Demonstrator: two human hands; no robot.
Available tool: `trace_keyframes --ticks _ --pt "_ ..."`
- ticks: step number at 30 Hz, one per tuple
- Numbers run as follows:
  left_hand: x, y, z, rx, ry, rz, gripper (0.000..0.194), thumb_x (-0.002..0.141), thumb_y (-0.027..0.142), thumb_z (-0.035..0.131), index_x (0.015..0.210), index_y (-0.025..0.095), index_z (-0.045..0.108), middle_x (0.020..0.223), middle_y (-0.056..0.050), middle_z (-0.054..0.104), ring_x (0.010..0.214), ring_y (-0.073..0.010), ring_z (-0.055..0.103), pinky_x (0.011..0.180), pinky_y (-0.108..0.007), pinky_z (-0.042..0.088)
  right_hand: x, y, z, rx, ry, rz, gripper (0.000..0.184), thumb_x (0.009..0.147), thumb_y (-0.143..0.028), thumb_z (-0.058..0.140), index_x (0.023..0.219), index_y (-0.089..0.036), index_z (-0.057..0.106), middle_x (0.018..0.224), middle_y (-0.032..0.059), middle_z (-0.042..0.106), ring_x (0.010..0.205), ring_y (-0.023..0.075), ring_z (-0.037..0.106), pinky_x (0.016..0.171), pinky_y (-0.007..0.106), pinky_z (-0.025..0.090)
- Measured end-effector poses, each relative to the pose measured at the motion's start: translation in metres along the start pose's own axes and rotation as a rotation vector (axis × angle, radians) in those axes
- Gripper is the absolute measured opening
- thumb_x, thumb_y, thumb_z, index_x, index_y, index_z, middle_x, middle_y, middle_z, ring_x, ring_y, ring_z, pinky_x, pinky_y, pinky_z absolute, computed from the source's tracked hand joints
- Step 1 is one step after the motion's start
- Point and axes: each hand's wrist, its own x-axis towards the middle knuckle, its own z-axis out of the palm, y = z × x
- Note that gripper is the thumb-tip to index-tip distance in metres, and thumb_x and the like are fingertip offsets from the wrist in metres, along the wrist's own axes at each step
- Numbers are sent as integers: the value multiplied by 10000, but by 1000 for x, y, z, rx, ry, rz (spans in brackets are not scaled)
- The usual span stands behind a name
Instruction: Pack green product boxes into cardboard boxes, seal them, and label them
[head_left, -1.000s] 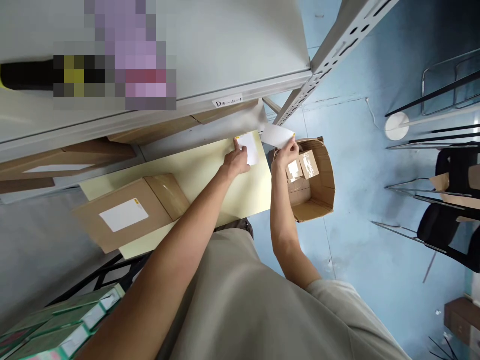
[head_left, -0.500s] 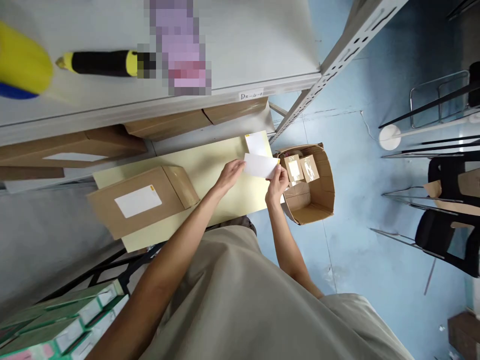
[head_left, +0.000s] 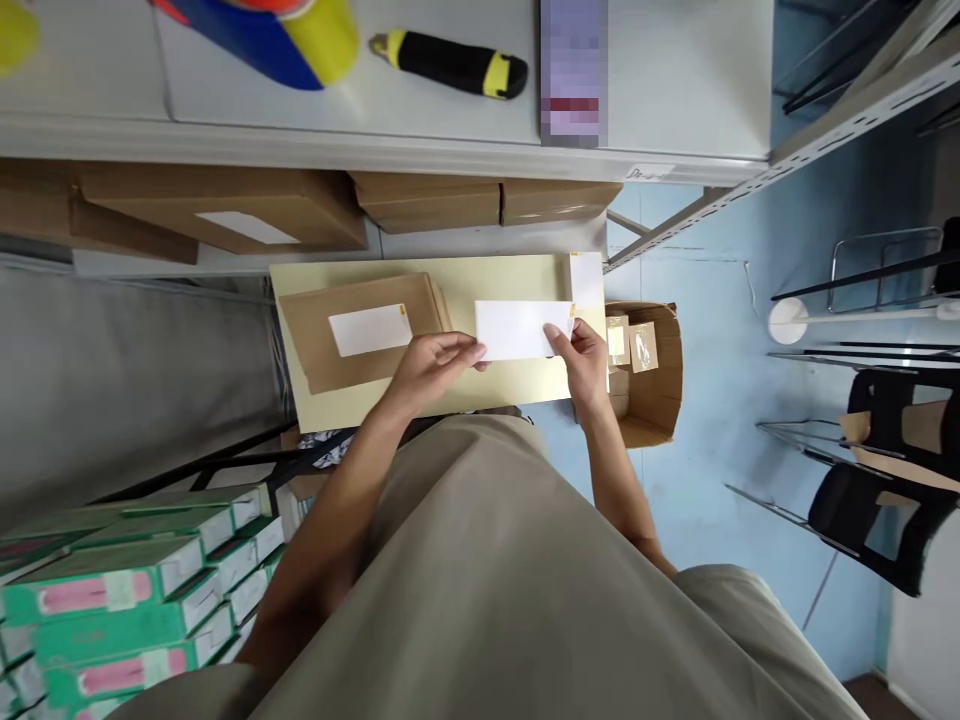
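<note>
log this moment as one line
right hand: gripping white sheet | left hand: at sheet's left edge | cardboard box: on table, bearing label

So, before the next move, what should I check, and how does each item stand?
1. Right hand grips the white sheet: ok, thumb on top.
2. Left hand pinches that sheet: cannot tell; fingertips are at its corner.
3. Carton lies on the yellow tabletop, white label facing up: ok.
4. Second sheet lies at the tabletop's far right corner: ok.
5. Knife out of both hands: ok, on the shelf.
</note>
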Motion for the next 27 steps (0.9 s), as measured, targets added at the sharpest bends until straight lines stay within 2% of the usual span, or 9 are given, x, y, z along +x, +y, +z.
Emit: trace_keyframes --ticks 3,8,12,15,18,20,23,27 --pt "-30 3 -34 -50 -9 26 377 846 640 811 859 263 825 933 -103 848 1020 -336 817 1056 -521 656 -11 -22 32 -52 -15 -43 340 880 -606 880 823 -318 709 823 -12 692 733 199 631 661 371 530" --pt "-59 -5 -88 -31 -5 109 253 843 504 794 838 254 830 929 -97 841 1009 -334 824 1048 -533 661 -27 -43 88 -122 -81 -94 376 883 -629 892 800 -321 692 826 -3 686 773 214 650 690 396 556" --pt "-73 -15 -127 -41 -4 185 257 876 484 790 820 238 841 882 -87 834 975 -321 822 999 -493 666 -31 -39 130 -188 -128 -103 441 896 -723 874 852 -315 710 892 17 733 845 230 681 747 411 601" --pt "-81 -26 -153 -49 14 256 263 890 480 815 822 228 845 859 -73 838 914 -287 817 947 -435 664 -33 -29 160 -294 -160 -113 517 915 -791 832 1003 -287 757 986 41 773 924 235 714 806 407 631" --pt "-89 -37 -173 -59 40 326 259 924 475 827 853 227 853 869 -59 856 879 -251 815 917 -376 655 -49 -24 191 -476 -118 -257 538 953 -756 835 1162 -263 789 1169 91 797 1079 259 737 932 432 649" --pt "-95 -44 -183 -57 43 363 263 952 479 823 878 229 860 892 -56 866 878 -239 818 891 -348 652 -69 -28 211 -557 -181 -365 446 1031 -685 794 1189 -269 812 1221 97 795 1125 256 744 987 442 650" --pt "-102 -51 -195 -51 51 413 258 972 475 816 916 229 869 938 -55 876 898 -233 827 881 -327 653 -102 -38 237 -591 -375 -463 317 1106 -580 754 1166 -281 841 1125 71 794 1061 235 758 959 426 663" --pt "-111 -58 -210 -40 65 429 254 985 460 800 945 221 873 965 -57 879 916 -234 827 911 -326 657 -128 -42 262 -675 -335 -591 197 1127 -452 761 1140 -278 852 1090 74 789 1033 241 755 969 433 657"
